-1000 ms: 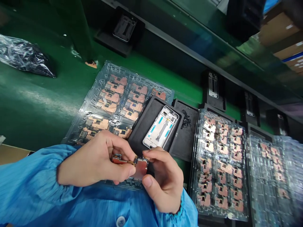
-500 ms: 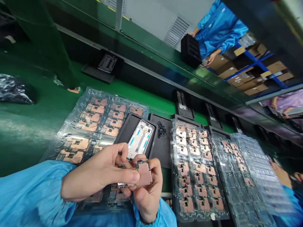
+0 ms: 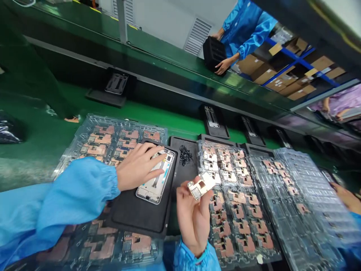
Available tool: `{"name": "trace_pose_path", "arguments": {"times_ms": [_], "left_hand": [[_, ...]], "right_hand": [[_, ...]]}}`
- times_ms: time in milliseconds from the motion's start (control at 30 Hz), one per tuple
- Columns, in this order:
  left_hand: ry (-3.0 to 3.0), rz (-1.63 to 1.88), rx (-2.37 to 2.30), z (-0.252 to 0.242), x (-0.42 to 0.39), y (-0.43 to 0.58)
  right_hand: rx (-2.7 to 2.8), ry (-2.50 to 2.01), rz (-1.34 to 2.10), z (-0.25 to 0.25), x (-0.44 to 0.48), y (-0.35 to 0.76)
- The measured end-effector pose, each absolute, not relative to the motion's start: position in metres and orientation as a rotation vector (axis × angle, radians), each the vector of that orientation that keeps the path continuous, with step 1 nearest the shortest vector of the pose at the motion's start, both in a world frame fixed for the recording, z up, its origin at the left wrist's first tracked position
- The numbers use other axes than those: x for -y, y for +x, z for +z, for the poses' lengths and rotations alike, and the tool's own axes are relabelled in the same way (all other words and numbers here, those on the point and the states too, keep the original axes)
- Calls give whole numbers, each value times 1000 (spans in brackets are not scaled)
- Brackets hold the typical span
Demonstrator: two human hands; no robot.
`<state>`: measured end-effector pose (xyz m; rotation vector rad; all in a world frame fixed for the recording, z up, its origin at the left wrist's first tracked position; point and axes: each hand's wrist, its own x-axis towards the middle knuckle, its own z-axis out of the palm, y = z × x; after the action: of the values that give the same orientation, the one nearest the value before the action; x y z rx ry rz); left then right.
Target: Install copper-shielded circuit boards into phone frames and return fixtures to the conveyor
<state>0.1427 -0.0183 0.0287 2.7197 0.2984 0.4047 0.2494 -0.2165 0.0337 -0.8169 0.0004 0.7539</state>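
My right hand (image 3: 194, 216) pinches a phone circuit board (image 3: 201, 185) at its edges and holds it up. The board's bright face has a dark square opening. My left hand (image 3: 139, 167) is spread over the upper part of a silver phone frame (image 3: 150, 194), fingers stretched out; whether its fingertips press on the frame I cannot tell. The frame lies in a black tray (image 3: 135, 214), which rests on a clear plastic tray (image 3: 70, 141) of coppery circuit boards. Part of the frame is hidden under my left hand.
A dark tray (image 3: 176, 173) holds small black pieces (image 3: 185, 155). To the right are a blister tray (image 3: 239, 226) full of boards and a partly filled one (image 3: 284, 218). Phone frames in black trays (image 3: 216, 130) line the green bench. A co-worker's hand (image 3: 345, 195) is at far right.
My left hand has let go of the circuit board and moved up and left onto the phone frame. My right hand has turned the board and carried it to the right.
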Motion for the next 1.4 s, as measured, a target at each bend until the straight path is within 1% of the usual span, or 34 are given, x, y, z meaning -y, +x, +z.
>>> {"name": "trace_pose_path", "arguments": {"times_ms": [100,200,300,400,500,633,967,1400], "left_hand": [[2796,414,-253,19,19,150],[2735,491,-85,24,25,140],[2694,603,157,29,31,121],[2787,688,307,26,35,106],[2848,694,358,21,38,97],[2845,653,327,18,41,95],[2837,708,244,17,44,96],[2829,678,253,18,43,96]], "right_hand": [[92,-894,689,33,214,263],[335,-1126,433,31,202,274],[796,-1487,100,33,180,285],[1310,-1779,-52,37,154,293],[1578,-1922,-43,37,137,295],[1682,-2024,1,32,130,296],[1750,-2072,42,35,126,297],[1753,-2140,55,31,122,296]]}}
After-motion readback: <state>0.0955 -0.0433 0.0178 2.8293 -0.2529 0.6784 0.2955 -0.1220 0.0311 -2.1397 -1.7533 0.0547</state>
